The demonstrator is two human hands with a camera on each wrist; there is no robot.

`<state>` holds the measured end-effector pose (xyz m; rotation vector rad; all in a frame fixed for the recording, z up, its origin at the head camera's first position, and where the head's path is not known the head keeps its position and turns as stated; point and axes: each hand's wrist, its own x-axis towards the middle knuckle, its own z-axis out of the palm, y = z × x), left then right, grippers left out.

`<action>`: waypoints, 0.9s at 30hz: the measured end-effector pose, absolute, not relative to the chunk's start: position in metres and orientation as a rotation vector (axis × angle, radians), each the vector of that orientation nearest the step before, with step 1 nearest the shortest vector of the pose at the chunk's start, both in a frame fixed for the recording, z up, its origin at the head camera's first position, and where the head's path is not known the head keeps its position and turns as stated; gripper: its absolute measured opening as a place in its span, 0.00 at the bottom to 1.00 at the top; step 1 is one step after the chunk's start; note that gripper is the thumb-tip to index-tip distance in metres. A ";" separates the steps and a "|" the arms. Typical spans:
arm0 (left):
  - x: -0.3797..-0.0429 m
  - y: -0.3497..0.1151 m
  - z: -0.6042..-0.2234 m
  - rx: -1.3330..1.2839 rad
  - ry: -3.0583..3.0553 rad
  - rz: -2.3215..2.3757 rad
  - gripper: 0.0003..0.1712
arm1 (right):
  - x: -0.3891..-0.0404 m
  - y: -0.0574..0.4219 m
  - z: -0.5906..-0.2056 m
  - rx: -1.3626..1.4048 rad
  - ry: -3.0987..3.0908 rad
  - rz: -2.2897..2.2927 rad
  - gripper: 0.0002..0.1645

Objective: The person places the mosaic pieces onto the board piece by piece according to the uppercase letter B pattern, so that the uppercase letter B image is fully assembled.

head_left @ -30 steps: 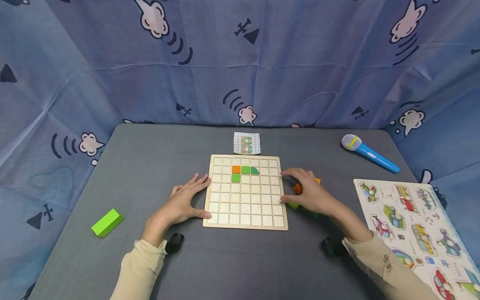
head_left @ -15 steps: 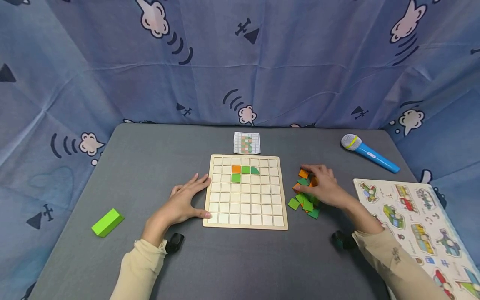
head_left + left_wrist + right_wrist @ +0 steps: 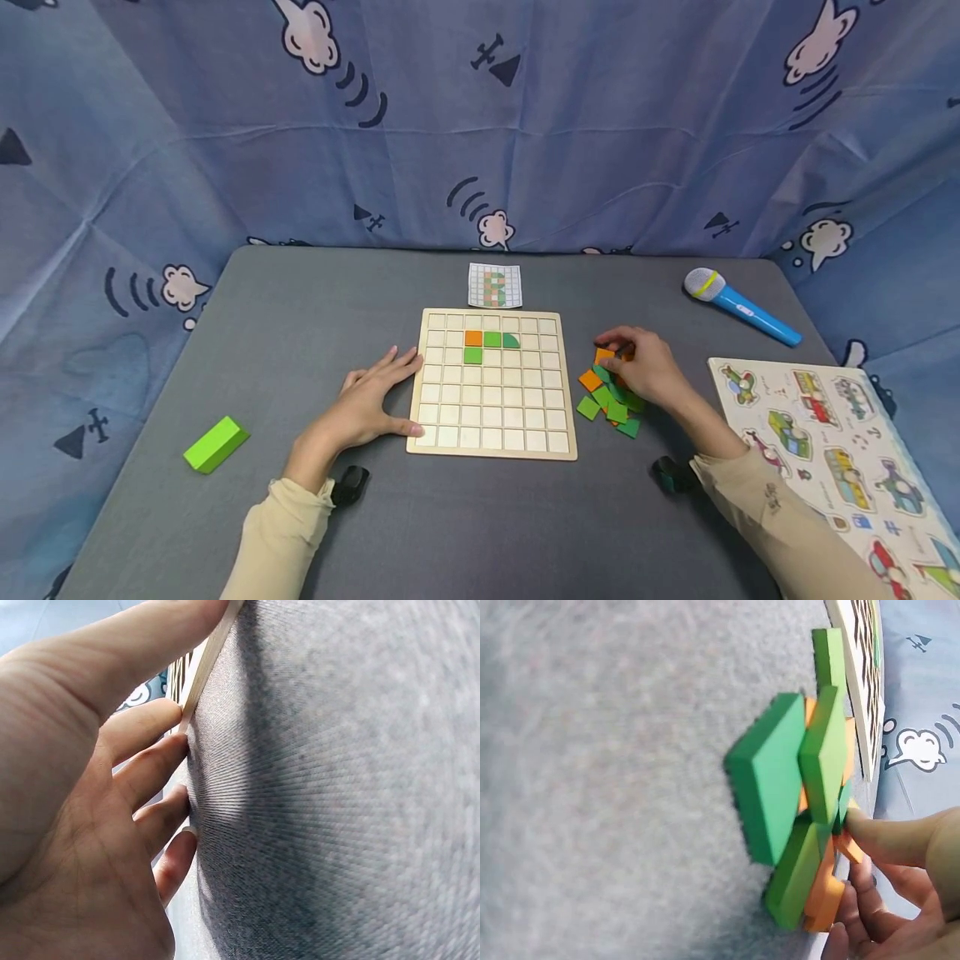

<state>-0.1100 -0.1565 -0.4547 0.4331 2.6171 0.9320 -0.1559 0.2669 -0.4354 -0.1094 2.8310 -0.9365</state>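
A pale wooden grid board lies mid-table, with an orange square tile, two light green squares and a dark green quarter-round tile in its upper cells. Along its left edge my left hand rests, fingers spread; the thumb touches near the lower corner and the fingertips touch the side. To the board's right is a pile of green and orange tiles. At its far side my right hand pinches an orange tile between thumb and fingers. The right palm hides part of the pile.
A small printed pattern card lies just behind the board. At the left sits a light green block. A blue toy microphone is at the back right, and a picture puzzle board covers the right edge.
My right hand has left the board's right edge, moved right to the pile and closed its fingertips on an orange tile. The left hand stays at the board.
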 end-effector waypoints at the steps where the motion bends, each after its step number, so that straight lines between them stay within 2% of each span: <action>1: -0.110 -0.157 -0.455 0.433 2.618 0.934 0.63 | -0.156 0.266 -0.435 -0.098 2.828 -0.940 0.17; 9: -0.110 -0.157 -0.455 0.440 2.612 0.937 0.62 | -0.159 0.250 -0.430 -0.125 2.854 -1.028 0.12; 19: -0.111 -0.156 -0.455 0.435 2.616 0.941 0.63 | -0.162 0.227 -0.430 -0.249 2.835 -1.148 0.10; 27: -0.110 -0.157 -0.453 0.426 2.611 0.939 0.63 | -0.162 0.204 -0.432 -0.366 2.788 -1.192 0.17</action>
